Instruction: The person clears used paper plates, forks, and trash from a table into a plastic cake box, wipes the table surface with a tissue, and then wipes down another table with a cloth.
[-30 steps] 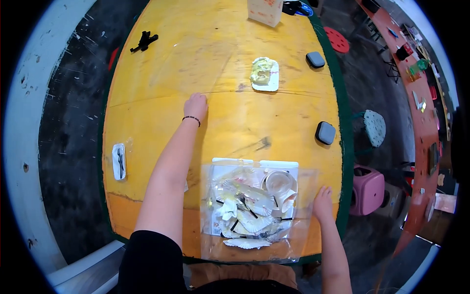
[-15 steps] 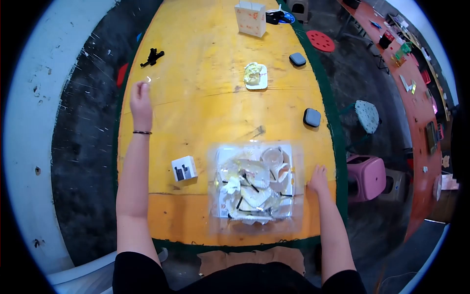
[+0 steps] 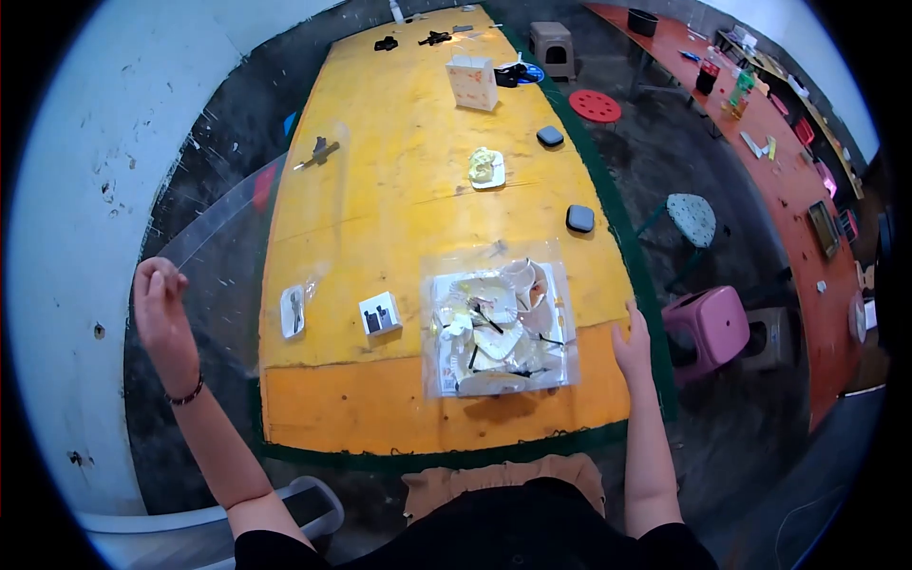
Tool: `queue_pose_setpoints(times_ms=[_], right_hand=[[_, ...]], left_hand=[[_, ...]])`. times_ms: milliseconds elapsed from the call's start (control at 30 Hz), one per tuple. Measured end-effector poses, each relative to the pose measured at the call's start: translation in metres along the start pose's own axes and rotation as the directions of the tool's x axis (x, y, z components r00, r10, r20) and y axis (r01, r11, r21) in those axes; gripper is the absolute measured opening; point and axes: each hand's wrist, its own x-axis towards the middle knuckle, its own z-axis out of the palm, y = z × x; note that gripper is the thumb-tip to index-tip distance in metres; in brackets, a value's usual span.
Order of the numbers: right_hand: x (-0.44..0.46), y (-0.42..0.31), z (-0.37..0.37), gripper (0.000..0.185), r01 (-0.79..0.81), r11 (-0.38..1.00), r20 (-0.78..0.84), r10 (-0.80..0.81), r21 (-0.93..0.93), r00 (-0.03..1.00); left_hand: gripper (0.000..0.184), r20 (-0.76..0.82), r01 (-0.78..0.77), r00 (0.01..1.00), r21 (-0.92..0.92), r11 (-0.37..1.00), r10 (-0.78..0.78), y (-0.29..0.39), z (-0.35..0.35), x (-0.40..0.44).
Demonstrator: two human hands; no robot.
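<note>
My left hand (image 3: pixel 163 309) is out past the table's left edge, its fingers pinched on a sheet of clear plastic film (image 3: pixel 223 214). The film stretches up and right over the table's edge; its outline is faint. My right hand (image 3: pixel 634 347) rests at the right table edge, thumb apart from the fingers and nothing visible in it. Between my hands lies a white box or tray (image 3: pixel 442 375) edged with clear plastic, heaped with used paper plates (image 3: pixel 496 347), a paper cup (image 3: pixel 524 275), crumpled tissue and black plastic sticks.
On the yellow table (image 3: pixel 380 228) stand a small white box (image 3: pixel 382 313), a white dish with a utensil (image 3: pixel 293 312), a plate of cream cake (image 3: pixel 486 168), two grey cases (image 3: pixel 580 218) and a paper bag (image 3: pixel 472 84). A pink stool (image 3: pixel 705 332) stands at the right.
My left hand has swung left and down, off the table's edge, drawing the clear film along. The view has tilted up, showing more of the table's far end. My right hand stays by the right edge.
</note>
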Motion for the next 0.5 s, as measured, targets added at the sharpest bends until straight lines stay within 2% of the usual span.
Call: queue_pose_setpoints(times_ms=[33,133,267,367,433,467,500], right_hand=[[-0.006,-0.018,-0.003,0.052,0.029,0.999,0.014,-0.030,0.027,0.999],[-0.021,-0.076,-0.006,0.060,0.097,0.977,0.140,-0.125,0.191,0.982],[-0.033,-0.141,-0.007,0.072,0.169,0.858,0.268,-0.330,0.485,0.905],[-0.040,-0.148,0.007,0.077,-0.025,0.696,0.335,-0.313,0.718,0.889],[-0.043,-0.149,0.002,0.072,-0.344,0.423,0.476,-0.261,0.838,0.840],[-0.047,-0.148,-0.001,0.069,-0.493,0.262,0.552,-0.248,0.830,0.796],[-0.052,-0.145,-0.005,0.066,-0.490,0.282,0.550,-0.201,0.825,0.810]], left_hand=[[0.011,0.013,-0.010,1.000,-0.015,1.000,0.011,0.015,0.002,-0.007],[0.010,0.187,0.055,0.982,-0.122,0.991,-0.031,0.040,-0.006,-0.020],[0.008,0.351,0.290,0.925,-0.396,0.871,-0.149,0.058,0.020,-0.031],[0.009,0.494,0.528,0.833,-0.573,0.627,-0.251,0.039,0.039,-0.029],[0.011,0.609,0.671,0.738,-0.612,0.419,-0.290,0.007,0.049,-0.026],[0.015,0.590,0.701,0.712,-0.623,0.346,-0.381,-0.010,0.055,-0.025],[0.016,0.655,0.728,0.685,-0.631,0.267,-0.319,-0.046,0.057,-0.021]])
